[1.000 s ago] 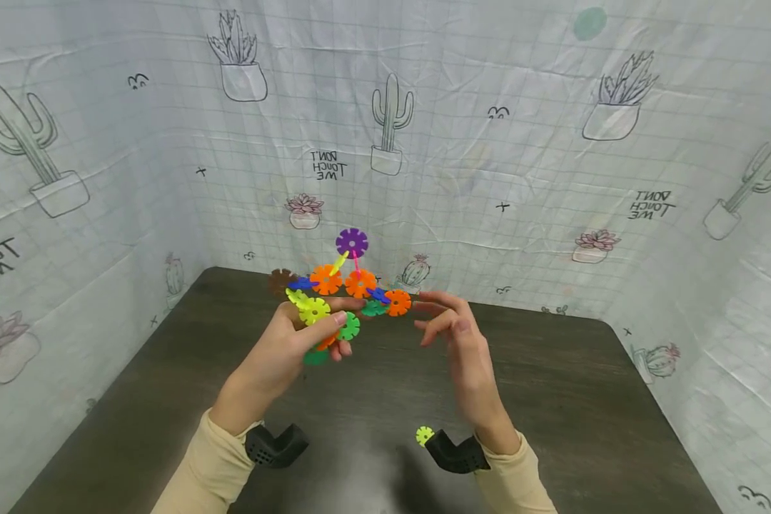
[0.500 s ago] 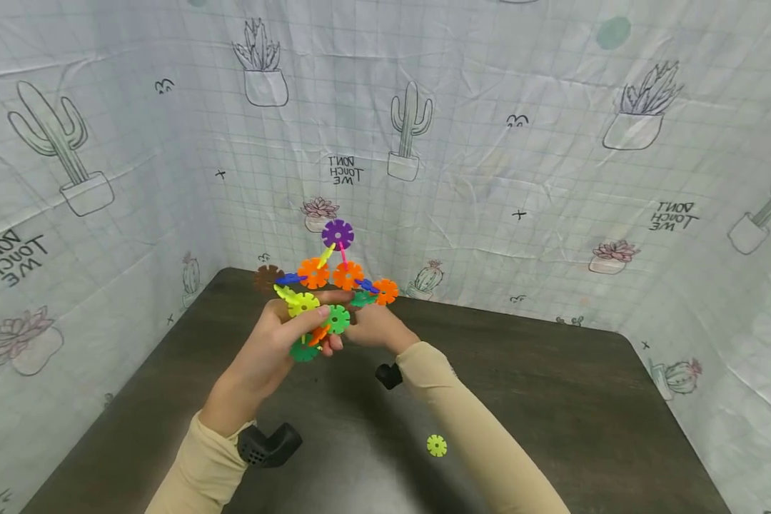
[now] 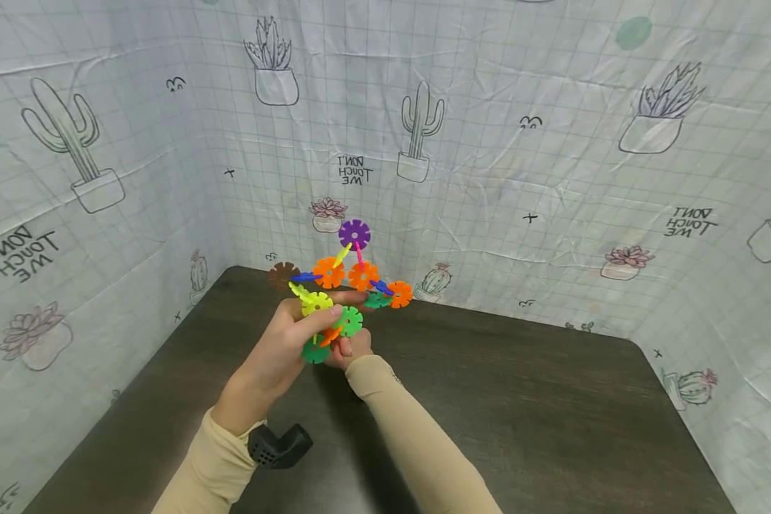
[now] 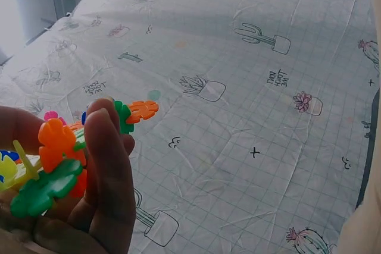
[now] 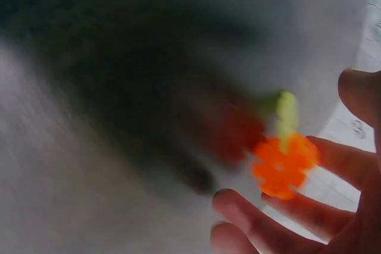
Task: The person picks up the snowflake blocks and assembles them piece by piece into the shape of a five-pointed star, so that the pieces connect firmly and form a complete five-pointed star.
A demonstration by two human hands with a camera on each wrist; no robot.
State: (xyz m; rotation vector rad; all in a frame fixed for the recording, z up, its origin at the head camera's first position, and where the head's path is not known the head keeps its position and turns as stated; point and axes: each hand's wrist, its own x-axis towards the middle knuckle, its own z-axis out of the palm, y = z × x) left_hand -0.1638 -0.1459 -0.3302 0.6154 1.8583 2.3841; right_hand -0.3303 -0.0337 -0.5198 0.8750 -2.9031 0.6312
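Observation:
A model of interlocking notched plastic discs (image 3: 328,273) is held up above the table, with a purple disc (image 3: 354,234) at its top and a brown one (image 3: 284,276) at its left end. My left hand (image 3: 283,343) grips its lower part, thumb near a light green disc (image 3: 349,321). In the left wrist view a dark green disc (image 4: 47,188) and an orange disc (image 4: 58,141) show beside the fingers. My right hand (image 3: 358,345) is partly hidden behind the left. The right wrist view shows its fingers spread around an orange disc (image 5: 283,168), thumb apart from it.
Below the hands is a dark wooden table (image 3: 540,385). Fabric printed with cacti (image 3: 488,93) surrounds its far and side edges. A black wrist camera mount (image 3: 279,446) sits on the left sleeve.
From the model's right side, my right hand has crossed leftward to behind the left hand. The loose yellow-green disc on the table no longer shows. The left hand keeps its grip.

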